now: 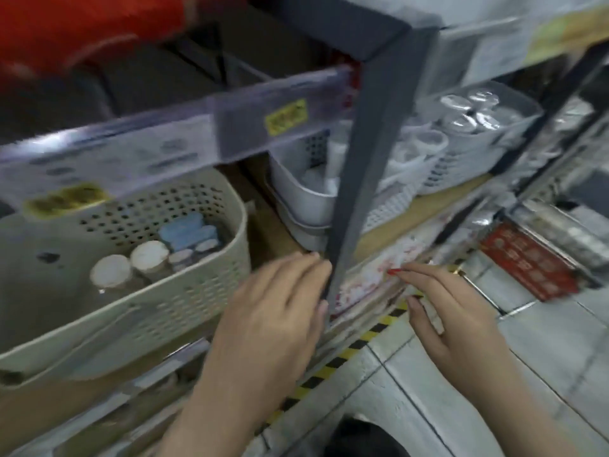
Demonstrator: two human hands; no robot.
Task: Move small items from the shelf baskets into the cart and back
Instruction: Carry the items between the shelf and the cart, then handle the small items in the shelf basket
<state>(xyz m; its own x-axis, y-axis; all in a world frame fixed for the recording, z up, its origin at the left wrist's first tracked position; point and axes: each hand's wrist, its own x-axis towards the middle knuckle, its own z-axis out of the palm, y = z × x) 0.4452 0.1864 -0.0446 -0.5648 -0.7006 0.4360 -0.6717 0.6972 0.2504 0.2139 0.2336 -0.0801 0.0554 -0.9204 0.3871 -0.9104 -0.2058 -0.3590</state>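
The view is blurred by motion. A beige perforated basket (197, 291) sits on the shelf at the left. It holds round white-lidded jars (112, 272) and blue packets (188, 230). My left hand (273, 311) hovers in front of its right end with fingers nearly straight, fingertips by the grey shelf post (356, 192), holding nothing. My right hand (451, 318) is right of the post, index finger stretched toward the shelf edge. Its thumb seems to pinch a small pale item (432, 316) against the fingers.
A white basket (303, 199) and white mesh baskets with clear-lidded containers (468, 110) stand behind and right of the post. A red package (527, 262) lies on a lower shelf at the right. Yellow-black tape (346, 354) runs along the tiled floor.
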